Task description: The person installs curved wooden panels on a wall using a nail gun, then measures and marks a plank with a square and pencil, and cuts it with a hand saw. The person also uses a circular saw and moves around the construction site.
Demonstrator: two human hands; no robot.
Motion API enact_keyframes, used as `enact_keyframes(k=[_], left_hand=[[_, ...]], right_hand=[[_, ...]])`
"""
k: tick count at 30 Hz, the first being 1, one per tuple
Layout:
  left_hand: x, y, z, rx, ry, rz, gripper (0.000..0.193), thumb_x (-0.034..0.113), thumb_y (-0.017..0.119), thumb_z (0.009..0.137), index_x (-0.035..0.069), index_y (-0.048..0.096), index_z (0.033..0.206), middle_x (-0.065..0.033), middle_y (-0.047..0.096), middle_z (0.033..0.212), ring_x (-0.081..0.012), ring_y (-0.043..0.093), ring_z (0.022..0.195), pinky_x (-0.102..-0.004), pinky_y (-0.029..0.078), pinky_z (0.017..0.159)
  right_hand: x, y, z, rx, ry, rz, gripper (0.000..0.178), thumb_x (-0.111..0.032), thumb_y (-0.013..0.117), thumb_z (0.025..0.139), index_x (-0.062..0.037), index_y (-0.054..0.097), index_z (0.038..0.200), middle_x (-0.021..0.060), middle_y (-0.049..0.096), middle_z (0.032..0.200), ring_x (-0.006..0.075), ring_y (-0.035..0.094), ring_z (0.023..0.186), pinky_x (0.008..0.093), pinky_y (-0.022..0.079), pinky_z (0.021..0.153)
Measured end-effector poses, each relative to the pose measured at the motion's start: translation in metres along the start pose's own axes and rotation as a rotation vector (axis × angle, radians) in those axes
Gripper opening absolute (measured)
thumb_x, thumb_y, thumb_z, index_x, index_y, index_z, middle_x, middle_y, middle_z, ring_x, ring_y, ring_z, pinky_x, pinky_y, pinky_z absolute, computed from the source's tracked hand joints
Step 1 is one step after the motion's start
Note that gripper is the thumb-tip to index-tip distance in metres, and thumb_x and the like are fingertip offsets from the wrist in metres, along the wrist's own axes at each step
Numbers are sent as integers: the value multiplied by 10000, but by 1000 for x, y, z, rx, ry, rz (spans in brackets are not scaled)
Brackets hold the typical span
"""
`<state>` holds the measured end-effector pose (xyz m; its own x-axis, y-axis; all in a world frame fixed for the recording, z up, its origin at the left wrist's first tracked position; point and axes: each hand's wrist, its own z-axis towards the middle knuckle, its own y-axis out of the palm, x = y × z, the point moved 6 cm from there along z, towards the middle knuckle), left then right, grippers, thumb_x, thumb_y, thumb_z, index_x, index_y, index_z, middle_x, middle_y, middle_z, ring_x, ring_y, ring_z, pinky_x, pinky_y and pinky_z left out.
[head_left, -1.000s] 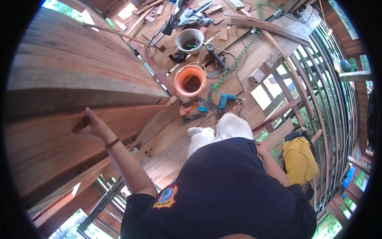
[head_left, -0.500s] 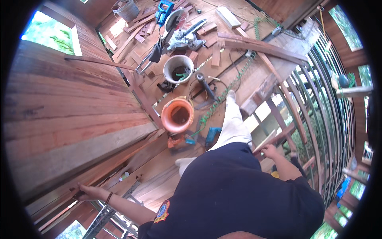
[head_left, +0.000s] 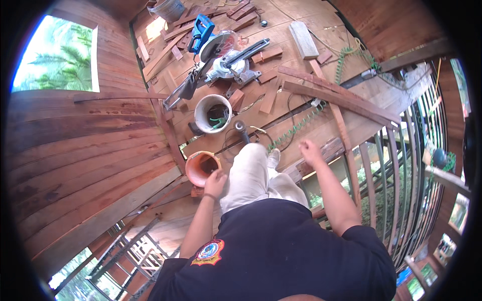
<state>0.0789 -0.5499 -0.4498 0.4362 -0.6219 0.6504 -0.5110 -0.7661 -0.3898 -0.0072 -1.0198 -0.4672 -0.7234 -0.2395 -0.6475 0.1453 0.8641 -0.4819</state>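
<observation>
My left hand (head_left: 216, 183) hangs beside the orange bucket (head_left: 197, 171), in front of its rim from this angle; I cannot tell whether it touches. Its fingers are loosely bent and apart, with nothing seen in them. To the right of my light trousers, my right hand (head_left: 311, 152) is in the air above the floor edge, its fingers curled in and nothing showing in them. A white bucket (head_left: 200, 116) with green and dark items inside stands beyond the orange one. Near it a dark angle grinder (head_left: 241, 129) stands on the floor, partly behind my knee.
A blue miter saw (head_left: 221, 55) sits ahead among wood offcuts. Long boards (head_left: 341, 100) lie across the floor at right, near a coiled green air hose (head_left: 296, 131). Slatted railing (head_left: 396, 175) borders the right side; a plank wall (head_left: 95, 135) the left. A grey bucket (head_left: 168, 10) stands far off.
My left hand has left the wooden ledge at the wall and swung in beside the orange bucket. My right hand has come off the wooden rail and moved forward. One knee is now raised ahead.
</observation>
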Motion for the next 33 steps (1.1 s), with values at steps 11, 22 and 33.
enact_keyframes(k=[11,22,33], left_hand=[[83,39,136,38,-117,-8,473,316,698,946,40,656,1328,-158,742,1195,-235,703,1118,-347,528,990],[132,116,190,-193,-346,83,446,347,696,918,78,694,1274,-145,756,1158,-260,719,1090,-356,538,982],[174,253,221,-385,-787,78,1252,652,746,765,55,88,1648,-321,320,1608,-422,449,1435,-449,385,1184]], right_hand=[[195,-130,19,-284,499,-702,411,-378,760,814,-40,754,1046,231,724,1126,401,687,1086,476,539,935],[-4,-154,284,-46,173,-135,288,-195,671,941,7,711,1143,136,737,872,176,692,709,349,552,664],[-103,17,335,-1032,-10,-1522,893,-642,650,850,-173,413,1572,230,304,1625,454,448,1406,470,422,1150]])
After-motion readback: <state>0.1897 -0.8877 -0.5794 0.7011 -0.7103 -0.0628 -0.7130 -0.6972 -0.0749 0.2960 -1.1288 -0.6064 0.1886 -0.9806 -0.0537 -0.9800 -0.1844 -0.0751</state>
